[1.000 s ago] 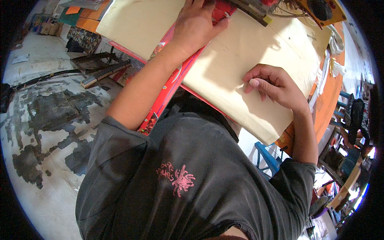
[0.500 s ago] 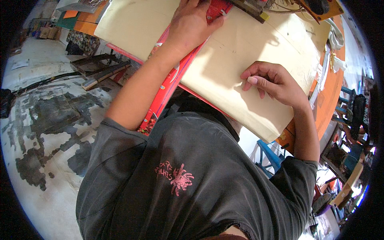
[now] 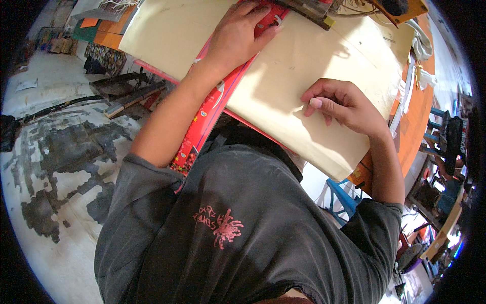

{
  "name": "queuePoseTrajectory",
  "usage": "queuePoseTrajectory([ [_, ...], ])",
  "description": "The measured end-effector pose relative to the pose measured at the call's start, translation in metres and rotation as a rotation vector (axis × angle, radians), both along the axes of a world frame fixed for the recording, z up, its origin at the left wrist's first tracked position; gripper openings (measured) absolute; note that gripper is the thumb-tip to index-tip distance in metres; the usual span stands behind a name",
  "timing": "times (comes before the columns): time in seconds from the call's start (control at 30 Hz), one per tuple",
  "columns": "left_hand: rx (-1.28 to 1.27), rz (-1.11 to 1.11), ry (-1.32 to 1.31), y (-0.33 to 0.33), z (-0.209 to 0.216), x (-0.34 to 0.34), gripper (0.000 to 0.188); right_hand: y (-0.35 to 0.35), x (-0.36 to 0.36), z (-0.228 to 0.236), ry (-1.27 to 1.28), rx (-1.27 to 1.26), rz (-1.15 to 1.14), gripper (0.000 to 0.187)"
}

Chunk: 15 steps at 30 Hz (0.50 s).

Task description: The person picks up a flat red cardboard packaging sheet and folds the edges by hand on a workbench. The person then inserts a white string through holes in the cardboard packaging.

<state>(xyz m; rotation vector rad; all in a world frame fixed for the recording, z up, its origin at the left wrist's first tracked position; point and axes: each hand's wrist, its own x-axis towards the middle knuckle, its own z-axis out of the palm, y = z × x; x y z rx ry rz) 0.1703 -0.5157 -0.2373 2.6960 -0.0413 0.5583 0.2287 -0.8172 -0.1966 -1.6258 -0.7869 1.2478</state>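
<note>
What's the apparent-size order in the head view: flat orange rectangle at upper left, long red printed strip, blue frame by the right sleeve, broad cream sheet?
Largest to smallest, as seen:
1. Cream sheet
2. Red strip, partly covered by the left hand
3. Blue frame, only partly visible
4. Orange rectangle

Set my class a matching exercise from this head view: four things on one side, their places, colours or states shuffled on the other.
Things
1. Left hand
2. Right hand
3. Shirt
4. Furniture frame

Descriptions
A. Dark, with a pink flower print
B. Over the cream sheet, fingers curled
C. Bright blue, showing below the sheet's near corner
D. Laid on the red printed strip

Right pairs: 1-D, 2-B, 3-A, 4-C
</note>
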Motion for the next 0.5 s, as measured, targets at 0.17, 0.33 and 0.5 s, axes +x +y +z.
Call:
queuePoseTrajectory([
  [0.17,-0.048,-0.037,-0.006,0.004,0.002,0.000,0.056,0.002,0.002,0.004,-0.016,-0.030,0.009,0.031],
  [0.33,0.045,-0.011,-0.039,0.003,-0.007,0.004,0.055,0.001,0.000,-0.001,-0.013,-0.015,-0.006,0.029],
  [0.5,0.033,-0.023,-0.147,0.006,-0.018,0.009,0.056,0.001,-0.001,0.001,-0.022,-0.007,-0.007,0.031],
])
